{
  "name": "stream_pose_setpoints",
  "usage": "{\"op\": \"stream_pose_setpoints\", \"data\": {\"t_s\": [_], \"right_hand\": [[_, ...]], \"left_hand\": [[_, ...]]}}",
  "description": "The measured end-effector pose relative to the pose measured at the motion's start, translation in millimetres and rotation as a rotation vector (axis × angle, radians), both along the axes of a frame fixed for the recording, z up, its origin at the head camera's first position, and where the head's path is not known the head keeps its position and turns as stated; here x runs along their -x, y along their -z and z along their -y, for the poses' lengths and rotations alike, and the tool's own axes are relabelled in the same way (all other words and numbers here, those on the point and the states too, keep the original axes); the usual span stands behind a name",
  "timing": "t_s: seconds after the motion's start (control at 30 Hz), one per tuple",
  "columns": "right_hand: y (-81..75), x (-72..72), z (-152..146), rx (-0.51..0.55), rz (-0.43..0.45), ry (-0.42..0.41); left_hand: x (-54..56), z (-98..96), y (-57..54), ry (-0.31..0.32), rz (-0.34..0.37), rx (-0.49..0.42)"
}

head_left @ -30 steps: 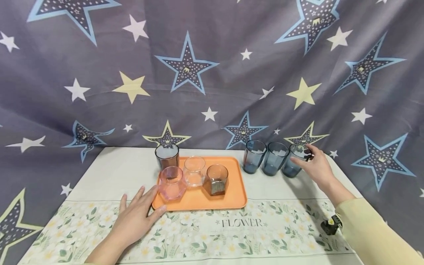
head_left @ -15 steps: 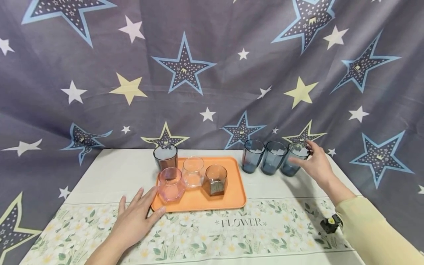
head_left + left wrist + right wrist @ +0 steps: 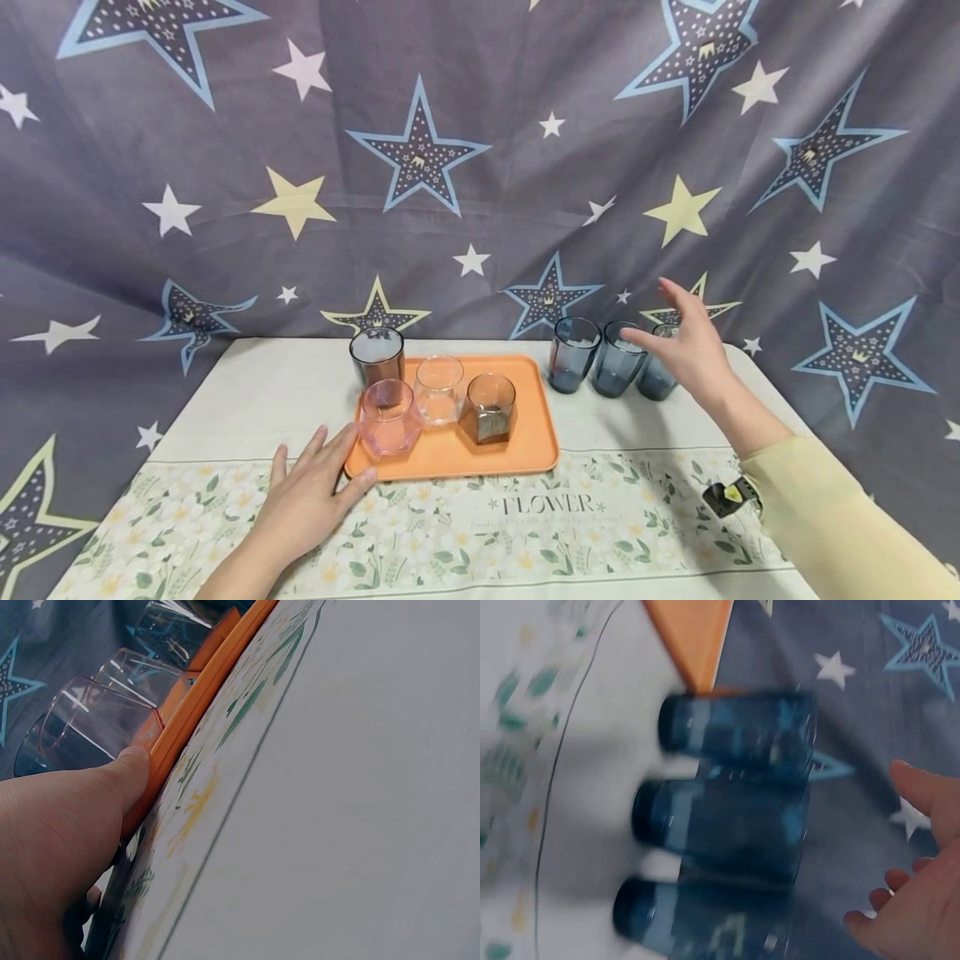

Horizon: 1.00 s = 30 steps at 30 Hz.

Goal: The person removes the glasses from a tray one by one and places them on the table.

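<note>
Three blue glass tumblers stand upright in a row at the table's right: a left one (image 3: 573, 367), a middle one (image 3: 617, 375) and a right one (image 3: 657, 379). My right hand (image 3: 697, 358) hovers over the right tumbler, fingers and thumb spread, holding nothing; the right wrist view shows it off the rims. My left hand (image 3: 311, 487) rests at the left front corner of an orange tray (image 3: 536, 425), fingers straight. In the left wrist view its thumb (image 3: 133, 766) touches the rim. On the tray stand a pink glass (image 3: 390, 429), a clear glass (image 3: 440, 400) and a brownish glass (image 3: 491, 408).
A dark tumbler (image 3: 378, 358) stands at the tray's back left corner. A starry curtain (image 3: 480, 167) hangs behind the table. Flowered cloth (image 3: 540, 533) covers the table's front part.
My right hand has let go of the right tumbler's rim and lifted up and to the left. The left hand, the tray and the glasses have stayed in place.
</note>
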State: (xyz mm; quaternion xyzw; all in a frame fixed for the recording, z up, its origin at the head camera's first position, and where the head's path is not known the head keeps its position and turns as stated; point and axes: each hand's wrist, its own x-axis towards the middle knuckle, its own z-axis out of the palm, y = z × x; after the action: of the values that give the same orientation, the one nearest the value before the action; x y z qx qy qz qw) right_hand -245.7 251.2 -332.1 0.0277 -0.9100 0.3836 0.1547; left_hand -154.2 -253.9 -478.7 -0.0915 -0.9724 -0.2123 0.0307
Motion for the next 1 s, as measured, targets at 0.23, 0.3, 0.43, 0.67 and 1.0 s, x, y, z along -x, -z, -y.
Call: {"op": "stream_pose_setpoints", "data": {"t_s": [0.23,0.3,0.43,0.67,1.0], "right_hand": [[-2.2,2.5,47,0.074,-0.034,-0.099],[-1.2,3.7,60,0.096,-0.035,-0.124],[1.9,7.5,86,0.124,-0.034,-0.156],[7.4,13.9,130,0.190,-0.035,-0.220],[11.5,14.6,188,0.259,0.008,-0.329]], "left_hand": [[0.1,1.5,0.2,-0.002,-0.011,0.002],[-0.1,1.7,0.1,-0.004,-0.008,0.003],[-0.5,1.8,0.1,-0.010,0.000,0.006],[-0.1,0.9,0.1,-0.012,-0.004,0.002],[-1.6,0.1,1.1,-0.008,-0.029,-0.001]]}}
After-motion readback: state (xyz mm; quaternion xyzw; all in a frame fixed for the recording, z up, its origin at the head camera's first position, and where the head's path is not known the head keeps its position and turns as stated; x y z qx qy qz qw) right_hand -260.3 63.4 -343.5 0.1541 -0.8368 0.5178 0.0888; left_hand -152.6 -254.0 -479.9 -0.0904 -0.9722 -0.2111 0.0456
